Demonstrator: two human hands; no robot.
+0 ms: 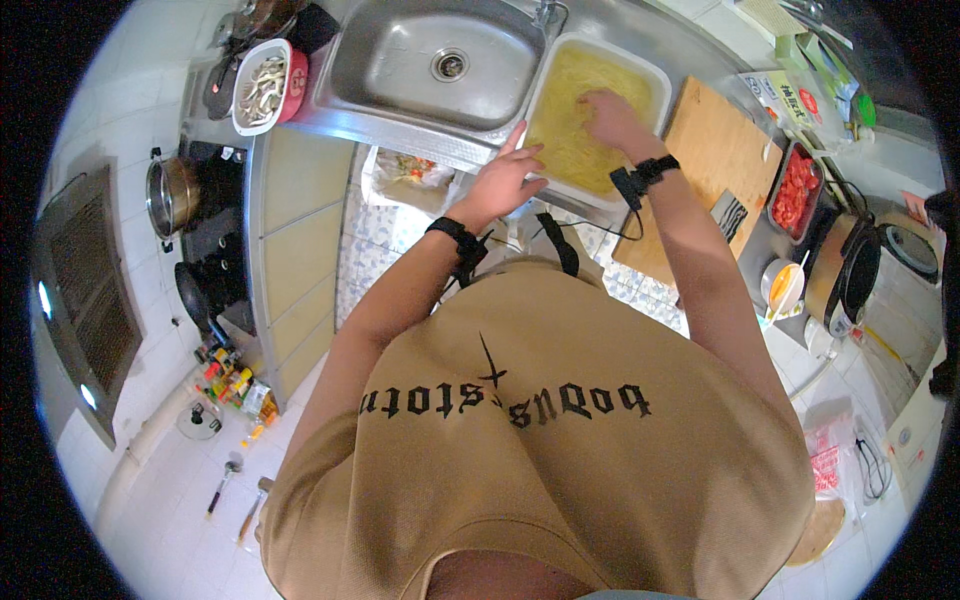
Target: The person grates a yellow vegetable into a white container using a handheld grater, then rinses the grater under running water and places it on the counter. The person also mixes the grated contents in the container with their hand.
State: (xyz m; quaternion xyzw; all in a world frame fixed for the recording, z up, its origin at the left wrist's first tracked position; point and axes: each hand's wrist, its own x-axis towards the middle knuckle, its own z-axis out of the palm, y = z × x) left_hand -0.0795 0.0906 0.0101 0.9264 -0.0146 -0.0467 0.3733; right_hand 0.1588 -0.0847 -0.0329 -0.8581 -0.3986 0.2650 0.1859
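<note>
A white rectangular basin (660, 82) stands at the right of the steel sink (480, 105), filled with yellowish liquid and fine pale yellow strands. My right hand (611, 120) dips its fingertips into the strands near the basin's middle; whether it grips any of them is hidden. My left hand (506, 180) rests at the basin's near left edge, fingers apart, the fingertips by the rim. Both wrists wear black straps. A wooden cutting board (694, 150) lies right of the basin, with a knife blade (727, 214) on it, partly behind my right forearm.
At the sink's left is a red and white container (292, 82) of sliced mushrooms. A tray of chopped red food (796, 191), a bowl with orange contents (782, 283) and an open cooker (844, 274) stand at right. A steel pot (174, 196) sits on the stove; a waste bin (412, 184) is below.
</note>
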